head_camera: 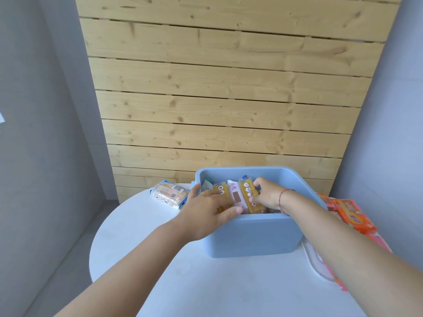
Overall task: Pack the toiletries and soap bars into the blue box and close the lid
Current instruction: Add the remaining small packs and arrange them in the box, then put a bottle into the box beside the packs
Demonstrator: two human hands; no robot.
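The blue box (254, 236) stands open on the white round table (206, 282). Inside it stand several wrapped yellow soap bars and a white-and-pink pack (237, 194). My right hand (267, 195) grips the rightmost yellow soap bar (249, 193) inside the box. My left hand (210, 209) reaches over the box's left rim, fingers pressed on the packs, thumb near the front wall. A pale soap multipack (168, 194) lies on the table left of the box. Orange soap packs (352, 216) lie to the right, partly hidden by my right forearm.
A pink-and-white packet (320, 259) sits under my right forearm at the table's right edge. A wooden slat panel (229, 99) rises right behind the table, with grey walls on both sides. No lid can be made out.
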